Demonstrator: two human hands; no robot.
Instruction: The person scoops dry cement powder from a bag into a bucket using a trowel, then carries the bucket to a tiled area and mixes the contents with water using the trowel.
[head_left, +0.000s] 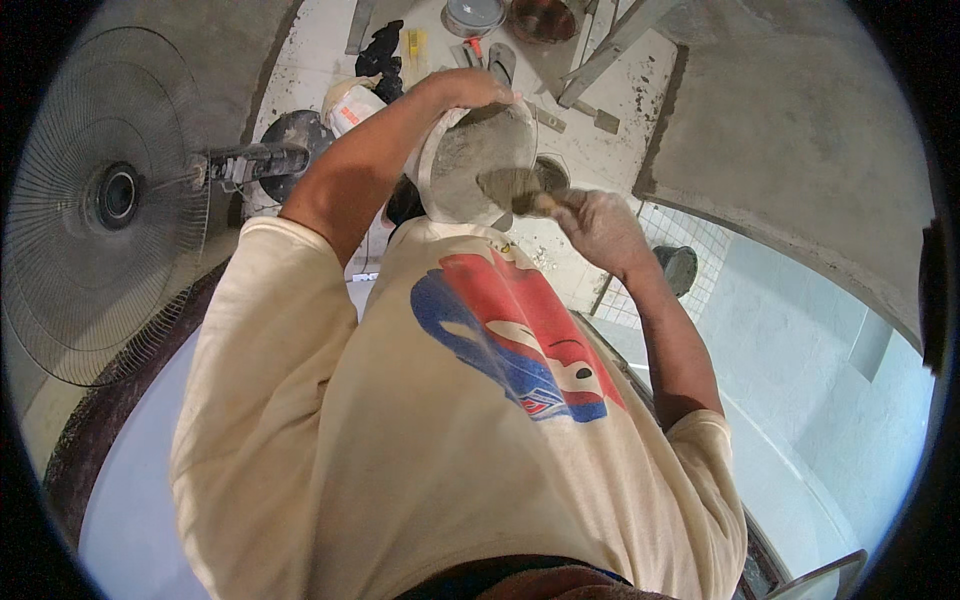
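Note:
A round white bucket [426, 178], its inside coated with grey powder or mortar, is tilted up close against my shirt. At its far rim my left hand [475, 88] is closed over the edge. My right hand [605, 232] grips a trowel [508, 187] by its handle. The trowel's mortar-smeared blade reaches over the right side of the bucket's mouth; whether it touches the inside I cannot tell. Pale dust covers the right hand. Partly behind the trowel, a smaller dark container [552, 172] stands on the floor.
To the left stands a large fan [120, 195]. A black plastic bag [380, 50], a white sack [355, 108], a red-handled tool [473, 48] and a brown basin [541, 18] lie beyond the bucket. Long bars [612, 50] lean far right. Another dark bucket [678, 268] sits on tiles.

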